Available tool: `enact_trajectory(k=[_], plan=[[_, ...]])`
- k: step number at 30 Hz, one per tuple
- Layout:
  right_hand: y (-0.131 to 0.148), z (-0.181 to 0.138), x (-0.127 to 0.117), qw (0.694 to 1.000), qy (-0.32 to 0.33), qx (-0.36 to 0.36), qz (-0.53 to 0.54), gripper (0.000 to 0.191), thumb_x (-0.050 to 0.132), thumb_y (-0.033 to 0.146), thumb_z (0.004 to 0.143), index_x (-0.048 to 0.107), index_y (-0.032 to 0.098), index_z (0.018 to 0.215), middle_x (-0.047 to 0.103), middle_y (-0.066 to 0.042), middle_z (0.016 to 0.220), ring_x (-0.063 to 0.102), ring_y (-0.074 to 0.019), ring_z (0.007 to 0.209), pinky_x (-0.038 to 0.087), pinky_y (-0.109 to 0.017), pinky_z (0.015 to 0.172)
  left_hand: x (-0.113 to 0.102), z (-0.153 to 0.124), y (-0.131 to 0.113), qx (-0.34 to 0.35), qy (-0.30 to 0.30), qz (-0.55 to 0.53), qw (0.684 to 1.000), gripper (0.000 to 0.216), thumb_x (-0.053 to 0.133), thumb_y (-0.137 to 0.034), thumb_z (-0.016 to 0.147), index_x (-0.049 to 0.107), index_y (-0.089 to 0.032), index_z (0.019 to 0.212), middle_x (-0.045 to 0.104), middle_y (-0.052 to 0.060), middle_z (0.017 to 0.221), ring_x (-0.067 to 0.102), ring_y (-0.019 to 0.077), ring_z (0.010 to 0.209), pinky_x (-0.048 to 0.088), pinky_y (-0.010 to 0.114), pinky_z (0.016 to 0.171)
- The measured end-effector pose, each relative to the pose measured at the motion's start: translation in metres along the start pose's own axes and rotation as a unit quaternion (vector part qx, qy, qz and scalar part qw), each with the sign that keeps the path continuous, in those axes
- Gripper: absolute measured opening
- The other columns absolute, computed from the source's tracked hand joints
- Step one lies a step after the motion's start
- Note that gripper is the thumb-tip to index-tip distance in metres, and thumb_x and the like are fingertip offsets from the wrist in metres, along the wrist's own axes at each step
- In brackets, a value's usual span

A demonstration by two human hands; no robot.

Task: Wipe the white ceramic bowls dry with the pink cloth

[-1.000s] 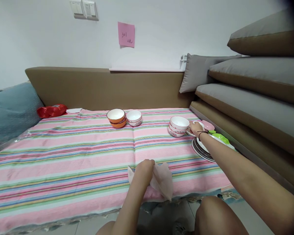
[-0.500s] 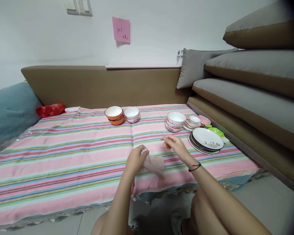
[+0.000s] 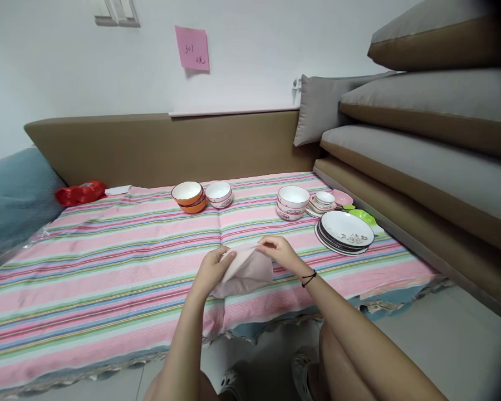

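Note:
A pale pink cloth (image 3: 245, 271) hangs between my two hands above the striped spread (image 3: 108, 256). My left hand (image 3: 211, 270) pinches its left edge with curled fingers. My right hand (image 3: 280, 253), with a black band at the wrist, grips its upper right edge. Both hands hover over the near middle of the spread, close together.
A stack of plates (image 3: 345, 231) lies at the right, with small saucers (image 3: 323, 200), a pink dish (image 3: 342, 197) and a green dish (image 3: 362, 216) behind it. Stacked white bowls (image 3: 293, 201) stand beside them. An orange bowl (image 3: 187, 196) and a white bowl (image 3: 219, 194) sit farther back. Cushions (image 3: 421, 150) line the right.
My right hand has drawn back from the dishes at the right and taken hold of the cloth. My left hand has lifted the cloth up off the spread's front edge.

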State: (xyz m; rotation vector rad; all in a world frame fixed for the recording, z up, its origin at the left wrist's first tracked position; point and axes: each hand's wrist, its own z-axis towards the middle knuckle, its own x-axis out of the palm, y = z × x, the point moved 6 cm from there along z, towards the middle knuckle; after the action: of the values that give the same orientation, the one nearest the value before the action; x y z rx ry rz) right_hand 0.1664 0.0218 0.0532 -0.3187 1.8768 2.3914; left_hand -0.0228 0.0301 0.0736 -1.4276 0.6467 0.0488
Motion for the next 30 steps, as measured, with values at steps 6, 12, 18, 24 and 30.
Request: enact_trajectory(k=[6, 12, 18, 24, 30], plan=[[0.023, -0.007, -0.011, 0.982, -0.148, -0.073, -0.090, 0.022, 0.057, 0.039, 0.086, 0.063, 0.018, 0.083, 0.065, -0.001, 0.077, 0.057, -0.0151, 0.071, 0.041, -0.025, 0.068, 0.005, 0.006, -0.003, 0.014, -0.020, -0.021, 0.999, 0.034, 0.055, -0.049, 0.078, 0.057, -0.016, 0.069, 0.052, -0.001, 0.067, 0.046, 0.0150, 0.068, 0.033, 0.024, 0.061], [0.025, -0.008, -0.021, 0.967, -0.201, -0.085, -0.129, 0.020, 0.061, 0.037, 0.084, 0.066, 0.019, 0.081, 0.071, -0.003, 0.083, 0.065, -0.0190, 0.079, 0.045, -0.028, 0.074, 0.016, 0.005, -0.009, -0.083, -0.017, -0.239, 0.967, 0.033, 0.068, -0.047, 0.071, 0.063, -0.016, 0.082, 0.063, 0.000, 0.076, 0.053, 0.0135, 0.066, 0.038, 0.023, 0.062], [0.046, -0.017, -0.026, 0.925, -0.266, -0.162, -0.219, 0.015, 0.054, 0.030, 0.089, 0.063, 0.018, 0.087, 0.066, -0.006, 0.083, 0.059, -0.0195, 0.080, 0.044, -0.032, 0.075, 0.031, 0.004, -0.010, -0.132, -0.010, -0.378, 0.916, 0.037, 0.078, -0.040, 0.061, 0.063, -0.014, 0.081, 0.064, 0.000, 0.069, 0.055, 0.0113, 0.059, 0.039, 0.021, 0.057], [0.056, -0.027, 0.016, 0.951, -0.090, -0.199, -0.219, 0.020, 0.046, 0.024, 0.092, 0.063, 0.018, 0.086, 0.066, -0.004, 0.073, 0.057, -0.0141, 0.065, 0.041, -0.026, 0.063, 0.018, 0.007, -0.001, -0.107, -0.167, -0.378, 0.904, 0.035, 0.073, -0.042, 0.063, 0.063, -0.015, 0.083, 0.063, -0.001, 0.069, 0.054, 0.0116, 0.059, 0.041, 0.022, 0.056], [0.000, -0.015, 0.063, 0.992, 0.035, -0.046, -0.108, 0.020, 0.048, 0.014, 0.085, 0.059, 0.017, 0.070, 0.061, -0.001, 0.064, 0.053, -0.0125, 0.057, 0.039, -0.024, 0.052, 0.024, -0.002, -0.044, 0.112, -0.148, -0.008, 0.983, 0.025, 0.048, -0.031, 0.088, 0.068, -0.020, 0.098, 0.070, 0.006, 0.097, 0.063, 0.0185, 0.089, 0.046, 0.026, 0.078]])
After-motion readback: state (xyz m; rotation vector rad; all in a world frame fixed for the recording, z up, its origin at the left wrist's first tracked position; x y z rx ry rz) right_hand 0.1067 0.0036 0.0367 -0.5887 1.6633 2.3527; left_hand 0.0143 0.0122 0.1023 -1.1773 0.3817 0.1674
